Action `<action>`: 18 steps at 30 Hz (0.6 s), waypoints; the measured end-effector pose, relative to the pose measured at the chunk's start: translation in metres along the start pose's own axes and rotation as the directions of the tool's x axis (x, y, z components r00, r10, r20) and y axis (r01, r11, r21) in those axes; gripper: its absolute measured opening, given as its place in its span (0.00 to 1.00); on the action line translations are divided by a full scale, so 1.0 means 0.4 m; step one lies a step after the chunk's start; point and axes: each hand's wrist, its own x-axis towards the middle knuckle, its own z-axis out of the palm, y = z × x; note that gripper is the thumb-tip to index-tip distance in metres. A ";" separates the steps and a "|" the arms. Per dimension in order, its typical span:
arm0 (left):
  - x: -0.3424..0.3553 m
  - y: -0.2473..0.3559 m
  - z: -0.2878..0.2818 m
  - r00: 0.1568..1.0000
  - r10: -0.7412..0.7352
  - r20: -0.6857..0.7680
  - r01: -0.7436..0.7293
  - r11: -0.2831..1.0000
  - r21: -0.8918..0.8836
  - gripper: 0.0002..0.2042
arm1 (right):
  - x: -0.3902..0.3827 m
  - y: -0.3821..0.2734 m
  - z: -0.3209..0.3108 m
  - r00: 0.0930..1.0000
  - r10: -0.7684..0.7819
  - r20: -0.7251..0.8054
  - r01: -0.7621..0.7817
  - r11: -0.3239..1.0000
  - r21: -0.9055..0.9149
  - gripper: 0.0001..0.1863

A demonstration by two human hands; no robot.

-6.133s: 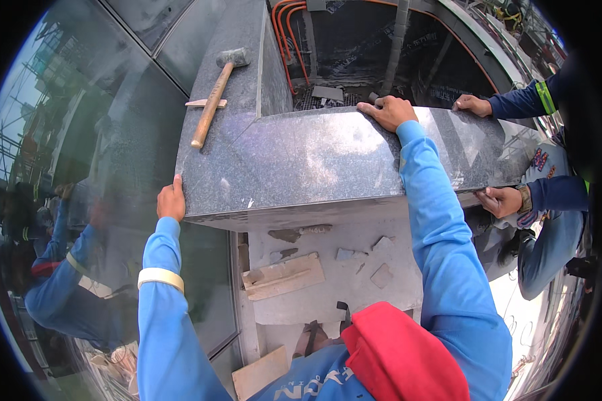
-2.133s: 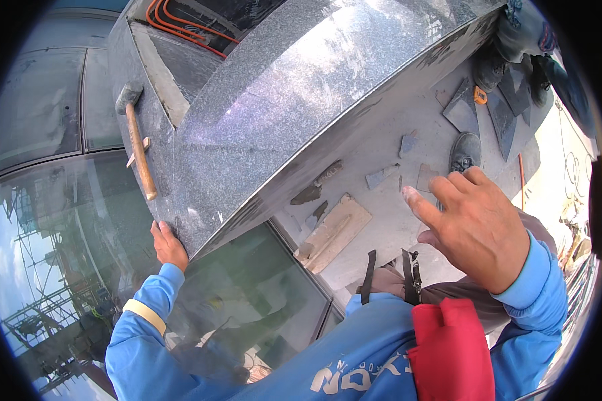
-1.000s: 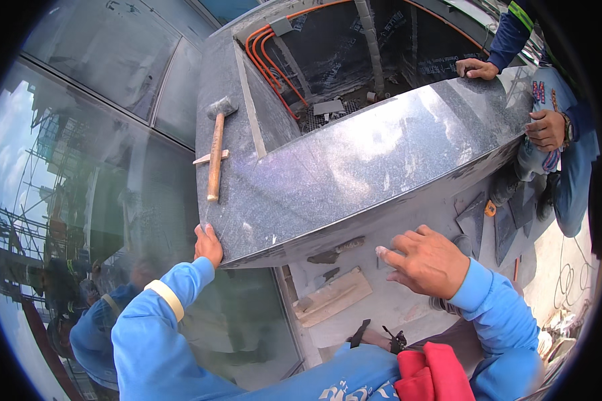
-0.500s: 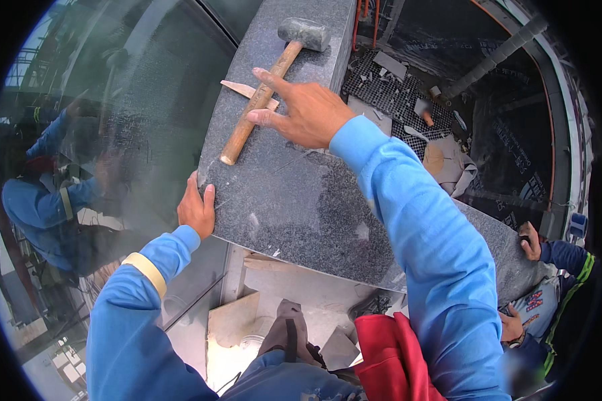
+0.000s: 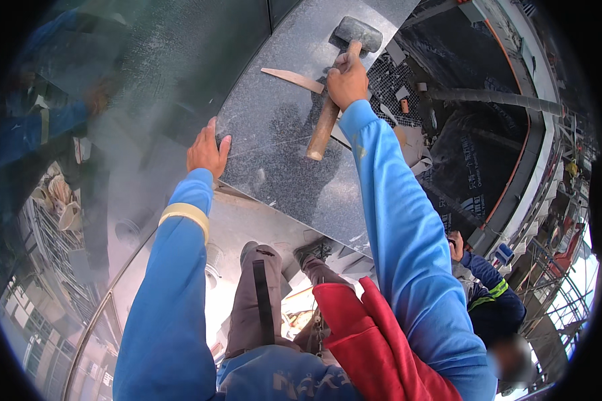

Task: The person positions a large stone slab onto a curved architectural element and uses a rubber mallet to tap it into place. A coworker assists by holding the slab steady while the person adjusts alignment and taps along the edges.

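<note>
My right hand (image 5: 348, 81) is closed round the wooden handle of a mallet (image 5: 325, 130), just below its dusty grey head. The mallet slants across a speckled grey stone slab (image 5: 261, 144), head toward the far end. A thin pointed wooden wedge (image 5: 289, 78) lies on the slab, its blunt end close to the handle. At the slab's left corner, next to the glass, my left hand (image 5: 208, 150) rests with fingers stretched and thumb apart, holding nothing.
A tall glass panel (image 5: 174, 60) borders the slab on the left. Beyond its right edge lies a recess with dark sheeting (image 5: 475, 147), black mesh (image 5: 389, 83) and scraps. A co-worker's hand (image 5: 455, 246) touches the far right side. A red cloth (image 5: 374, 334) hangs at my front.
My right hand has gone from hovering open over the mallet to gripping its handle. The mallet has shifted clear of the wedge. My view has turned; my left hand stays at the corner.
</note>
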 end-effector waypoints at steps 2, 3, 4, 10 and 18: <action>0.004 -0.005 0.005 0.999 0.012 -0.032 -0.012 1.000 0.001 0.29 | -0.045 0.002 -0.086 0.994 0.107 0.011 -0.108 0.980 0.165 0.30; 0.006 -0.008 0.008 1.000 -0.001 -0.025 0.001 1.000 0.000 0.29 | -0.091 0.002 -0.131 0.993 0.074 0.092 -0.094 0.968 0.232 0.33; 0.005 -0.010 0.010 1.000 -0.010 -0.015 0.009 1.000 -0.019 0.28 | -0.146 0.003 -0.175 0.979 0.096 0.181 -0.148 0.944 0.295 0.36; 0.002 0.020 -0.010 0.995 -0.096 0.005 0.096 0.995 0.031 0.24 | -0.363 0.000 -0.197 0.858 0.191 0.477 -0.412 0.810 0.417 0.17; 0.064 0.187 0.036 0.769 -0.622 -0.147 0.637 0.764 0.100 0.27 | -0.435 0.074 -0.045 0.819 0.369 0.440 -0.539 0.758 0.368 0.25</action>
